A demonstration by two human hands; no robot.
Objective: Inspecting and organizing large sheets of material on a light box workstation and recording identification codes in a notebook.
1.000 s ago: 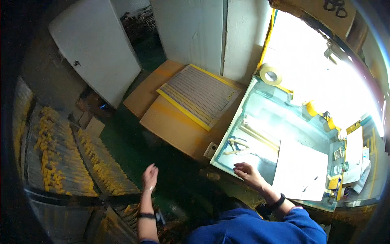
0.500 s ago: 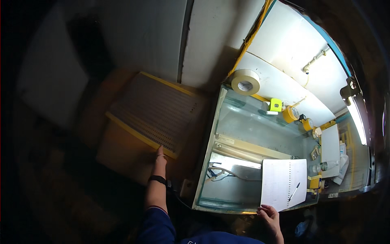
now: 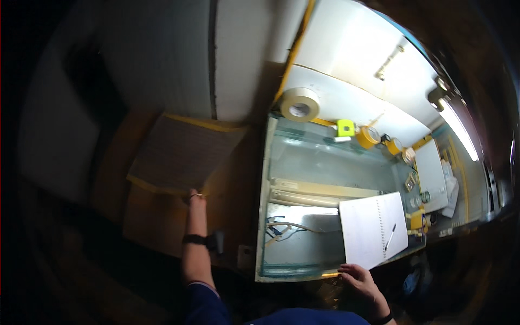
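Note:
On the left, in dim light, lies a thin sheet with yellow borders (image 3: 179, 154) and a fine-lined pattern, on a brown board (image 3: 151, 216). My left hand (image 3: 195, 196) closes on its near right corner; most of the fingers are hidden. That edge of the sheet is bent and slightly blurred. Over on the right, my right hand (image 3: 358, 277) has loosely curved fingers, apart, beside the near edge of an open spiral notebook (image 3: 360, 225). It holds nothing that I can see. A pen (image 3: 390, 237) rests on the notebook's right page.
The notebook lies on a glass-topped box (image 3: 319, 154) with cables (image 3: 284, 227) inside. Along its far side stand a roll of tape (image 3: 299, 104), a bright green block (image 3: 345, 128) and yellow rolls (image 3: 368, 137). A lit tube lamp (image 3: 459, 130) and a plastic bottle (image 3: 427, 197) are at right.
The view has turned and shifted. My left hand has moved the sheet's near right corner away from me and to the left, bending the sheet. My right hand stays near the notebook.

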